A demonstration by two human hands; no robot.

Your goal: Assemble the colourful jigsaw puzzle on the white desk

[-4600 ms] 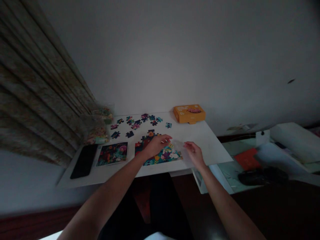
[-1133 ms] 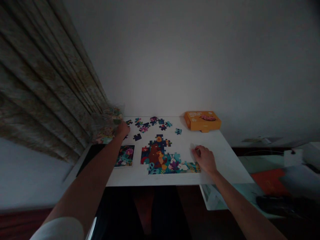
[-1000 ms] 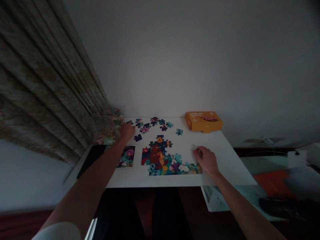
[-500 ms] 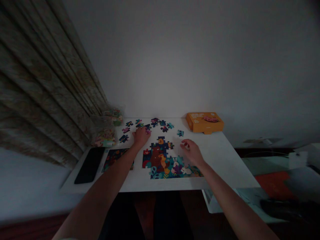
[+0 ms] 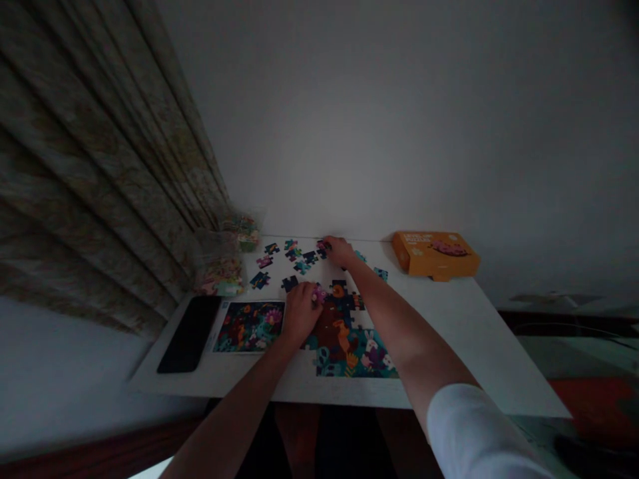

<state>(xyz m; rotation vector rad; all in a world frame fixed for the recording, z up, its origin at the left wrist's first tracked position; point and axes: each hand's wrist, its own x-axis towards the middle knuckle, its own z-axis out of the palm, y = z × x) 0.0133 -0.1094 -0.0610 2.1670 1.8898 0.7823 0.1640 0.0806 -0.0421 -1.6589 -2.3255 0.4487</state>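
Note:
My left hand (image 5: pixel 301 311) is closed on a pink-and-purple puzzle piece (image 5: pixel 319 294), held at the upper left edge of the partly joined jigsaw (image 5: pixel 327 356). The joined part shows a bear, a fox-like animal and rabbits; my right forearm covers its right side. Stretched to the back of the table, my right hand (image 5: pixel 340 253) has its fingers drawn together on a dark puzzle piece (image 5: pixel 322 247) among the loose ones. Beside my left hand lies a dark blue piece (image 5: pixel 289 284). More loose pieces (image 5: pixel 302 267) are scattered behind it.
A printed picture card (image 5: pixel 247 327) and a black phone-like slab (image 5: pixel 190 336) lie on the left of the white table (image 5: pixel 464 339). Clear bags of pieces (image 5: pixel 219 269) stand by the curtain (image 5: pixel 100 166). An orange puzzle box (image 5: pixel 436 255) sits at the back right.
My left hand has brought the pink piece from the loose pieces toward me to the jigsaw. My right hand has moved from beside the jigsaw to the loose pieces at the back.

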